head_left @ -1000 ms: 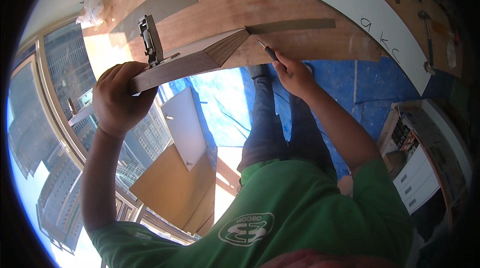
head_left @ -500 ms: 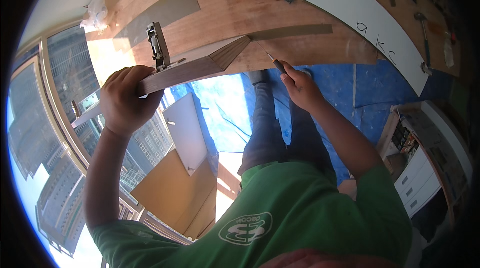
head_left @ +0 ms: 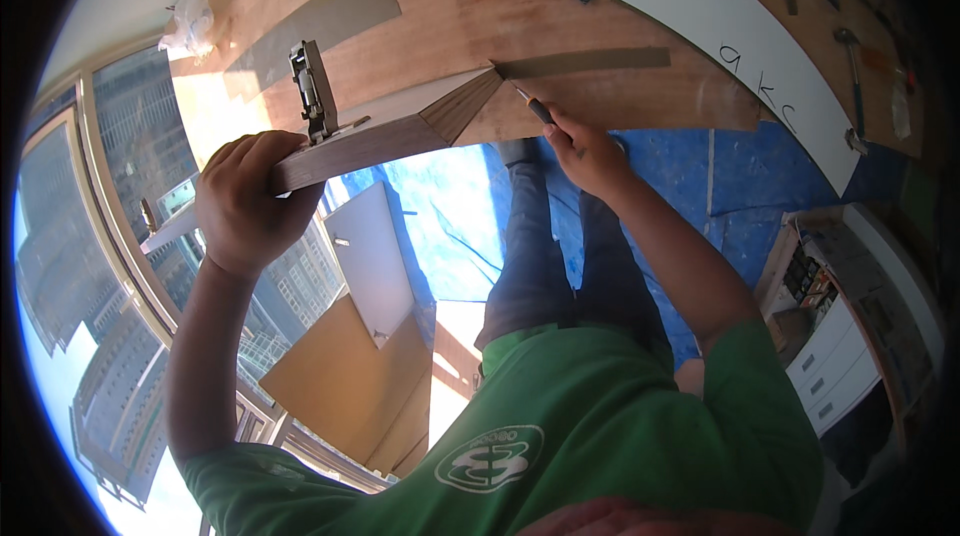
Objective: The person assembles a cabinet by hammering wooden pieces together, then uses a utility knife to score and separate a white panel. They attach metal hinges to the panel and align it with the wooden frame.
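Observation:
My left hand (head_left: pixel 252 201) is closed round the near end of a long wood-edged panel (head_left: pixel 352 152), tilted on its side. A metal cabinet hinge (head_left: pixel 313 94) stands up from the panel just beyond my left fingers. The panel's slanted far end (head_left: pixel 463 104) shows striped grain. My right hand (head_left: pixel 590 153) grips a slim screwdriver (head_left: pixel 540 111) by its dark handle with an orange band. Its thin tip points up and left, close beside the panel's far corner; whether it touches cannot be told.
Under the panel lies a brown wooden worktop (head_left: pixel 450 11) with grey strips on it. At the right are a white marked board (head_left: pixel 735 51) with hinges and a hammer (head_left: pixel 852 76). Blue sheeting (head_left: pixel 680 171) covers the floor. Windows (head_left: pixel 140 136) run along the left; a white drawer unit (head_left: pixel 835 366) stands right.
My right hand has moved a little left and up, bringing the screwdriver tip nearer the panel's far corner. My left hand and the panel have shifted only slightly.

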Action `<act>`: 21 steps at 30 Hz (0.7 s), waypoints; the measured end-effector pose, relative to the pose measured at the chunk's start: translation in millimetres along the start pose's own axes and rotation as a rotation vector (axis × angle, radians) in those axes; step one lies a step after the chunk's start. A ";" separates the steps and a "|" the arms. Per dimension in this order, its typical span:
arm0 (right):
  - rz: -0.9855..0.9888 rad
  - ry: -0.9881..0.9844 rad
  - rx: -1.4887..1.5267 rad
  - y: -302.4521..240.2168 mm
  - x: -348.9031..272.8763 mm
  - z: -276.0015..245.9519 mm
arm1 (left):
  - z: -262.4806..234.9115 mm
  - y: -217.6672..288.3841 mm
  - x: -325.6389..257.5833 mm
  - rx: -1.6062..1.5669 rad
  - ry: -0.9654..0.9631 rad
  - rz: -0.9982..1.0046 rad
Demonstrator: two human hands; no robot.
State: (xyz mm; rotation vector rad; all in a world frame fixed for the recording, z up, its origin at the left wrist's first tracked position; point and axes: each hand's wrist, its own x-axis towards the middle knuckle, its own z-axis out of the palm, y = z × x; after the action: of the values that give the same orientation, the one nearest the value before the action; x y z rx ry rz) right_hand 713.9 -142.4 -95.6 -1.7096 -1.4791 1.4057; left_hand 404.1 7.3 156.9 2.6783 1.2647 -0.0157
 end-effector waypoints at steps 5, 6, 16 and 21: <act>0.132 -0.035 -0.066 -13.1 -15.0 -6.2 | -0.5 -0.4 -1.0 -0.028 -0.019 -0.011; 0.192 -0.067 -0.078 -16.5 -18.0 -11.0 | -0.9 1.5 0.3 -0.027 -0.020 0.003; 0.140 -0.064 -0.031 -5.9 -44.9 -12.1 | -0.5 18.3 -7.1 -0.014 -0.019 0.050; 0.079 -0.008 -0.012 3.5 -50.2 0.5 | -1.9 16.4 -10.4 -0.031 -0.035 0.042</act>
State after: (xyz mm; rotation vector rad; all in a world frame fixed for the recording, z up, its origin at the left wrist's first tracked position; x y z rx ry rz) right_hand 720.4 -189.6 -79.5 -1.7897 -1.4407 1.4485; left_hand 409.9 -10.5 162.2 2.6658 1.1878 -0.0375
